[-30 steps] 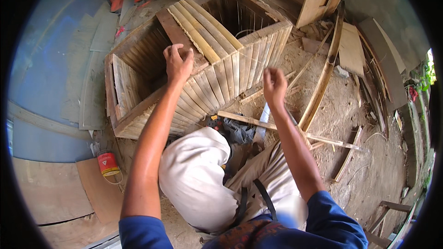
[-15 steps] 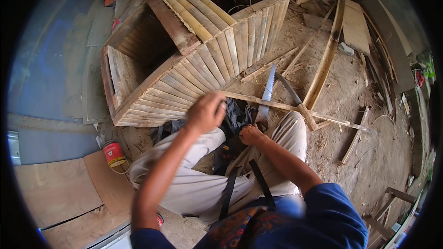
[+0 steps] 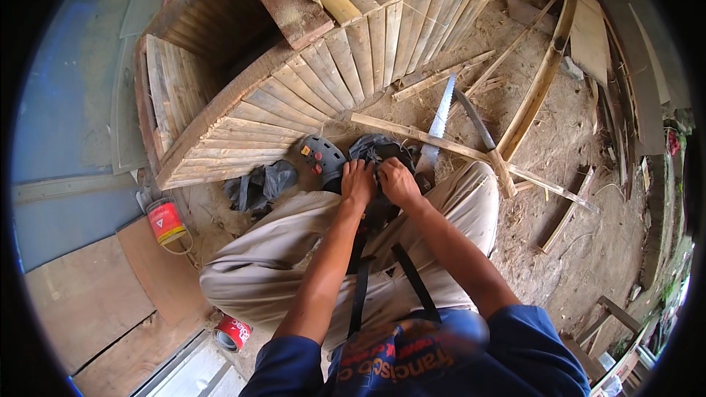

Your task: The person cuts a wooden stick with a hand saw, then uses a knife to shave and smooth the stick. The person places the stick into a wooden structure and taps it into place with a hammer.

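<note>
My left hand (image 3: 358,182) and my right hand (image 3: 399,180) are close together between my bent knees. Both have curled fingers on a crumpled black plastic bag (image 3: 379,145); its inside is hidden from view. Just left of the bag, a dark grey clog (image 3: 322,157) with small red and yellow charms shows on my foot. A handsaw (image 3: 444,112) lies right of the bag, its toothed blade pointing away. Beside it rests a curved blade (image 3: 475,119) with a wooden handle (image 3: 504,176). A thin wood strip (image 3: 412,132) runs under these tools.
A large curved frame (image 3: 294,92) clad in wooden slats stands ahead. Another grey plastic bag (image 3: 273,180) lies at its foot. Two red cans (image 3: 165,220) are at my left, one near my knee. A long curved timber (image 3: 540,77) and loose boards (image 3: 590,37) lie right on the dirt.
My left hand has come down from near the slatted frame to the black bag beside my right hand. My right hand has moved slightly forward. The view has shifted, and the clog now shows.
</note>
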Demonstrator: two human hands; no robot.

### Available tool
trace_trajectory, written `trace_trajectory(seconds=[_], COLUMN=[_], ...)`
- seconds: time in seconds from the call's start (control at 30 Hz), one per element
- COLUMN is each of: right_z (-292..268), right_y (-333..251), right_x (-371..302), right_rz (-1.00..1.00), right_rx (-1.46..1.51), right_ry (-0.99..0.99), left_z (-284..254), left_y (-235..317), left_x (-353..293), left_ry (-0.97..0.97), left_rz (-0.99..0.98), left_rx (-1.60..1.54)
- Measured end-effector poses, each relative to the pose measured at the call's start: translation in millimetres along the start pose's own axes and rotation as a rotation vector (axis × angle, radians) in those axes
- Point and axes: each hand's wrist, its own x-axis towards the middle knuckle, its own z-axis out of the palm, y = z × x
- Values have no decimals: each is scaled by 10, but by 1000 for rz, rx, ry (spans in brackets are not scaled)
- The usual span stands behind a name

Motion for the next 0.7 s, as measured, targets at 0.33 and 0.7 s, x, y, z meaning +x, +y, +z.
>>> trace_trajectory(seconds=[0.33, 0.7], right_z=[351, 474], right_y=[671, 561], right_x=[123, 154], right_rz=[294, 383], right_rx=[-122, -202], right_ry=[6, 58], left_z=[-76, 15], left_y=[32, -4], left_x=[49, 67], left_ry=[-69, -79], left_rz=[-37, -48], left_rx=[36, -21])
